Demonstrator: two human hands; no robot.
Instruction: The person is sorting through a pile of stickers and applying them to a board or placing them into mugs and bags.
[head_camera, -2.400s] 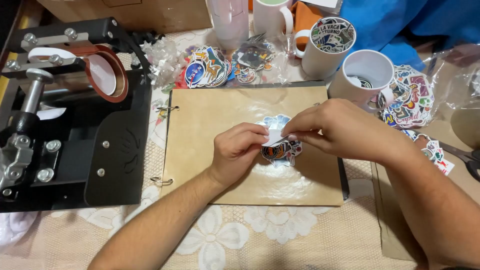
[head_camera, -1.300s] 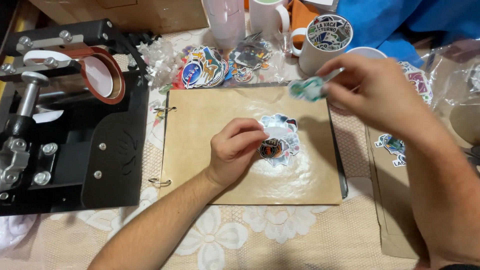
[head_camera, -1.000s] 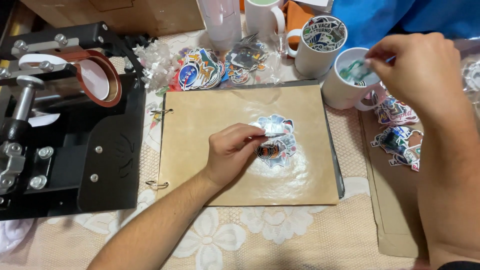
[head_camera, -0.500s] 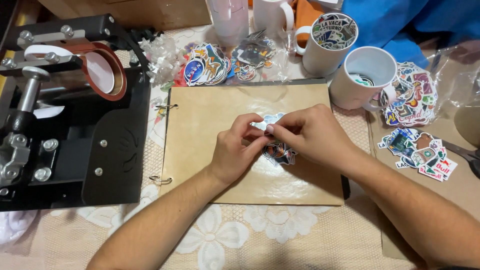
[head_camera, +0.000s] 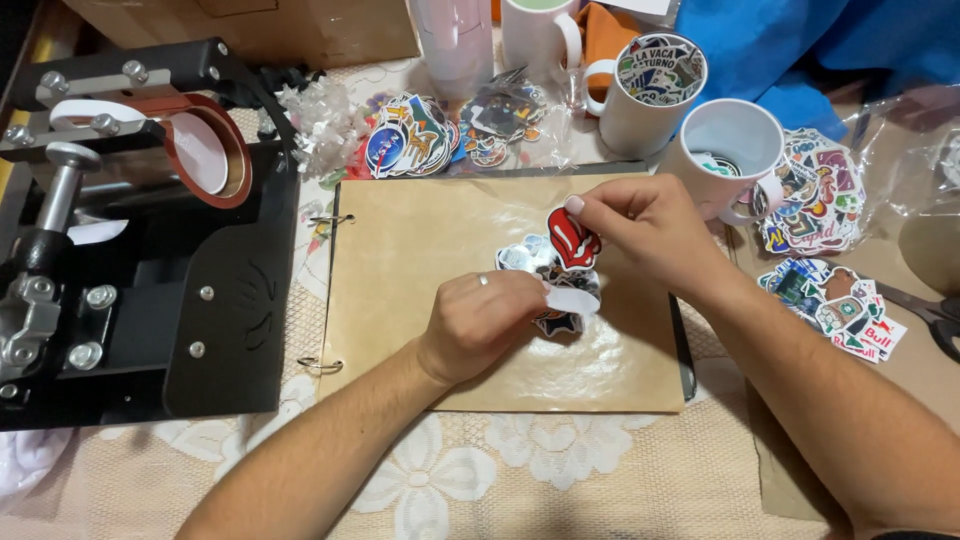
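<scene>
The right hand (head_camera: 650, 225) pinches a red sticker (head_camera: 573, 238) above the middle of the brown board (head_camera: 420, 240), the left hand (head_camera: 485, 318) presses the sticker pile (head_camera: 545, 262) – a careless pull could tear it or scatter the pile.

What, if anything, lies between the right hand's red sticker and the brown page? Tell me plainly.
The right hand pinches a red lips sticker just above the small pile of stickers on the brown page. That pile lies directly beneath it, with the left hand holding a white backing strip alongside. Bare page shows around them.
</scene>
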